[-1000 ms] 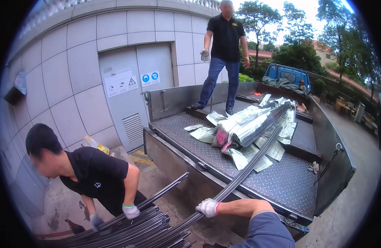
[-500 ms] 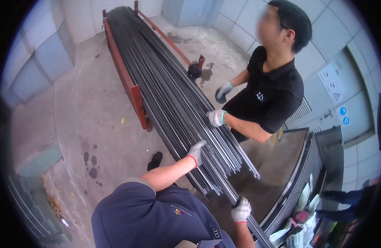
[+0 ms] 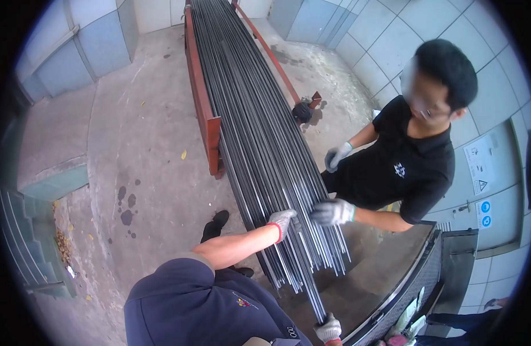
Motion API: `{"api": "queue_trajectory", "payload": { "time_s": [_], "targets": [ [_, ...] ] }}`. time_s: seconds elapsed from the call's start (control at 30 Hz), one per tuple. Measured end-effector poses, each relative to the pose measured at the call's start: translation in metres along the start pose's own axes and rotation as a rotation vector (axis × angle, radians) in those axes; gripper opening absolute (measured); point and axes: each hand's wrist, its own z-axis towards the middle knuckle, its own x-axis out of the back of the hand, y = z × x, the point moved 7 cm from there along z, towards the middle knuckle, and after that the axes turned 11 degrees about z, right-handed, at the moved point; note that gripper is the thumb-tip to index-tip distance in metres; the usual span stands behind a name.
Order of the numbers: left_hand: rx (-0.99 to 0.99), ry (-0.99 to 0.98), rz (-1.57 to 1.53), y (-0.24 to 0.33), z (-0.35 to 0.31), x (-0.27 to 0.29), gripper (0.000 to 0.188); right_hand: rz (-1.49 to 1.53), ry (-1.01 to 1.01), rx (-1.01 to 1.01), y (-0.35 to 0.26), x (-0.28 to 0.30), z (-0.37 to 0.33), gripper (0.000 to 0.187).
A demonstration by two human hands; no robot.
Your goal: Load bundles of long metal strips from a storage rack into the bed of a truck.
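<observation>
- Long, thin, dark metal bars (image 3: pixel 259 132): lying in the red steel rack (image 3: pixel 210 141), near ends projecting.
- Left hand (image 3: pixel 282 224), gloved: atop the bars' near portion; finger closure cannot be determined.
- Right hand (image 3: pixel 328 330), gloved: fingers closed around the furthest-projecting bars (image 3: pixel 314 297).

Soft daylight, curved fisheye edges

Concrete ground (image 3: pixel 144 150), a tiled wall (image 3: pixel 372 26), racked metal bars (image 3: pixel 259 115) and what seems a truck bed (image 3: pixel 420 279) show a loading yard.

Long dark rods (image 3: pixel 259 132) lie packed in a red frame (image 3: pixel 210 144), near ends jutting unevenly.
</observation>
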Motion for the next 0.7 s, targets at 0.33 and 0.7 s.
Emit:
{"api": "queue_trajectory", "payload": {
  "time_s": [0.33,0.7],
  "targets": [
    [-0.325,-0.127,0.136,0.121,0.025,0.051,0.024,0.147,-0.29,0.114,-0.217,-0.001,0.113,0.073],
    [-0.177,0.303,0.096,0.232,0.125,0.126,0.025,0.802,-0.684,0.021,-0.217,-0.004,0.082,0.083]
  ]
}}
